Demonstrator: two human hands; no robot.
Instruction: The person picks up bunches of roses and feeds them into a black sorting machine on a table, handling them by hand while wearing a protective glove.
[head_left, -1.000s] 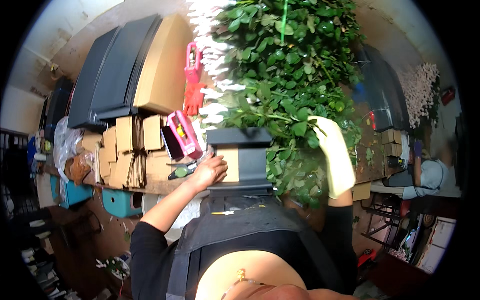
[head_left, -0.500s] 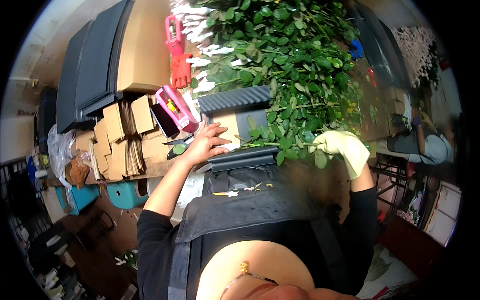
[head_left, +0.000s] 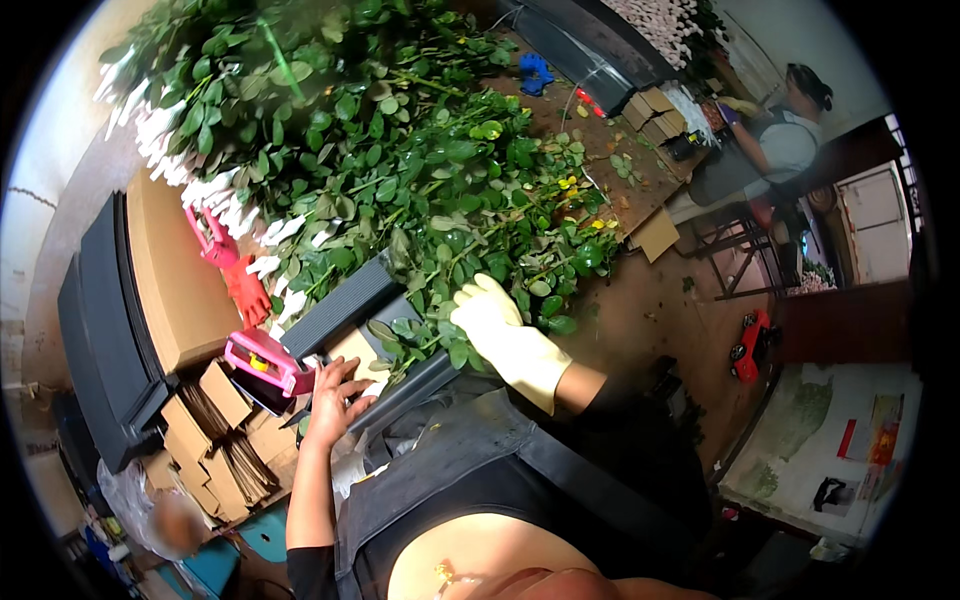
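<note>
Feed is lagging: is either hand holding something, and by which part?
Gloved right hand grips the leafy stems near their lower ends. Bare left hand rests flat on the cardboard, gripping nothing.

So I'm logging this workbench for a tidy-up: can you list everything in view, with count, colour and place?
Leafy stems: one big heap, green, across the bench, upper centre.
Dark tray: one, grey-black, slanted under the leaves in front of the person.
Pink tool: one, pink, left of the bare hand.
Red glove: one, red, left of the tray.
Folded cartons: a stack, brown, lower left.
Large flat box: one, brown, far left.
Blue cloth: one, blue, top centre.
Another person: one, seated, upper right.
Left hand: bare, fingers spread on the tray's lower edge.
Right hand: pale yellow glove, in the leaves.
</note>
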